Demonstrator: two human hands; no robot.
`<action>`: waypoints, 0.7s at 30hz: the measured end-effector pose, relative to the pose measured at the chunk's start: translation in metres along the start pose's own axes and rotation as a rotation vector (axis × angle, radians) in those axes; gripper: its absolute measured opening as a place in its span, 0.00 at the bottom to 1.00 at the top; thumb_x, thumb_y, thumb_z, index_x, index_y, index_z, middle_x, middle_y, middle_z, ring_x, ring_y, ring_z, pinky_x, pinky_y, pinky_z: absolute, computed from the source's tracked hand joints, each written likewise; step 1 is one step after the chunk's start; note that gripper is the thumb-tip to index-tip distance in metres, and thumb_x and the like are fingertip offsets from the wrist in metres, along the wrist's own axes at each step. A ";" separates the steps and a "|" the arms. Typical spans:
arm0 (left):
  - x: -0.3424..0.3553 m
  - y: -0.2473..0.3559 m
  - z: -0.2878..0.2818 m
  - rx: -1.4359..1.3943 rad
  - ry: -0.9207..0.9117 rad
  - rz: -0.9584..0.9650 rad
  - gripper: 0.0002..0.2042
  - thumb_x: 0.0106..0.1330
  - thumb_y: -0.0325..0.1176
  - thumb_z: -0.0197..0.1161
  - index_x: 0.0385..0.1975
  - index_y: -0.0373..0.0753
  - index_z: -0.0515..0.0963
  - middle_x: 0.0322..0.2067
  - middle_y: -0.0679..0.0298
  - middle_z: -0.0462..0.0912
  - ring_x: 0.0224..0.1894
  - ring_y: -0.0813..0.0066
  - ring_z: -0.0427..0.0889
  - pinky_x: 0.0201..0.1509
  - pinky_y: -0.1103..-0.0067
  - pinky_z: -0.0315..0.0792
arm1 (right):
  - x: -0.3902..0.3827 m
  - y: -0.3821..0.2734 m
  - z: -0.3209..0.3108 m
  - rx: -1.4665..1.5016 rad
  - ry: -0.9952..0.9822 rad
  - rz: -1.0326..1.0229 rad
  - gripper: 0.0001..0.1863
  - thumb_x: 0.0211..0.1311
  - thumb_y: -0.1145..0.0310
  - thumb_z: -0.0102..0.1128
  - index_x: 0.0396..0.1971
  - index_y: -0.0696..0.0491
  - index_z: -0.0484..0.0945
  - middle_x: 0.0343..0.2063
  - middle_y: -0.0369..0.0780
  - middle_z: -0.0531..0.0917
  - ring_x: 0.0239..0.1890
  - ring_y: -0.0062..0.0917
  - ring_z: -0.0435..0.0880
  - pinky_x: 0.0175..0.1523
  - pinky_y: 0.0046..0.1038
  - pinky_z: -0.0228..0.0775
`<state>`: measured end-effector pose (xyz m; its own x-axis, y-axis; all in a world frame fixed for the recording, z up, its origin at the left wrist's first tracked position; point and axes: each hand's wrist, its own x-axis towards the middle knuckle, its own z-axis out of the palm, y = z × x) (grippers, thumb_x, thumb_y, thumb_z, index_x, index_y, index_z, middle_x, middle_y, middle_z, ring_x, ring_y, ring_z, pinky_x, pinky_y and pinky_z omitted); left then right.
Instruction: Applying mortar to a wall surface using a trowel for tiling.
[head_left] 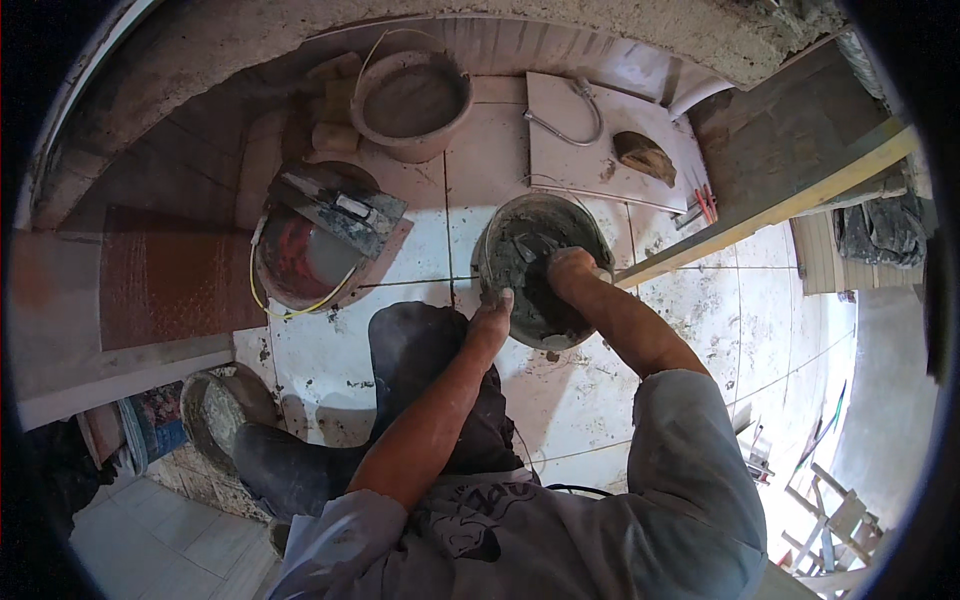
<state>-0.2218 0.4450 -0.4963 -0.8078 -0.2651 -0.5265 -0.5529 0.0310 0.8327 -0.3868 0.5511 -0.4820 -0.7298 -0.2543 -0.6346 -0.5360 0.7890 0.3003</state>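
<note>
In front of me stands a round bucket with wet grey mortar in it. My left hand holds its near left rim, thumb on top; the other fingers are mostly hidden. Inside the bucket my right hand is closed around the handle of what looks like a trowel. Its mortar-smeared blade points to the left over the mix. A pale handle end shows at the heel of that hand.
Left, a flat finishing trowel lies across a bucket of water. Behind it stands another bucket. A white board bears a flexible hose and a brown chunk. A long wooden straightedge slants in from the right.
</note>
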 end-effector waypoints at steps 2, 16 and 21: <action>-0.004 0.000 -0.002 -0.047 -0.048 -0.014 0.40 0.65 0.64 0.40 0.58 0.28 0.62 0.54 0.42 0.67 0.58 0.50 0.65 0.61 0.67 0.58 | -0.001 -0.005 -0.009 -0.035 -0.052 -0.041 0.15 0.57 0.65 0.57 0.43 0.51 0.81 0.43 0.39 0.83 0.45 0.34 0.82 0.37 0.41 0.77; -0.014 0.033 -0.025 -0.095 -0.087 -0.287 0.51 0.59 0.73 0.29 0.53 0.19 0.65 0.52 0.33 0.69 0.60 0.49 0.67 0.62 0.72 0.58 | -0.044 -0.008 -0.012 -0.085 -0.098 -0.303 0.15 0.56 0.65 0.58 0.44 0.50 0.81 0.45 0.39 0.82 0.47 0.34 0.81 0.44 0.37 0.77; -0.015 0.034 -0.021 -0.119 -0.079 -0.269 0.56 0.53 0.78 0.30 0.56 0.19 0.62 0.55 0.35 0.66 0.64 0.52 0.61 0.65 0.71 0.55 | -0.050 0.004 0.012 -0.025 -0.063 -0.400 0.15 0.50 0.65 0.59 0.39 0.52 0.82 0.42 0.43 0.83 0.45 0.30 0.83 0.45 0.32 0.77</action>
<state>-0.2244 0.4301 -0.4561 -0.6513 -0.1729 -0.7388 -0.7252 -0.1448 0.6732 -0.3472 0.5736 -0.4581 -0.4341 -0.5032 -0.7472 -0.7834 0.6204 0.0372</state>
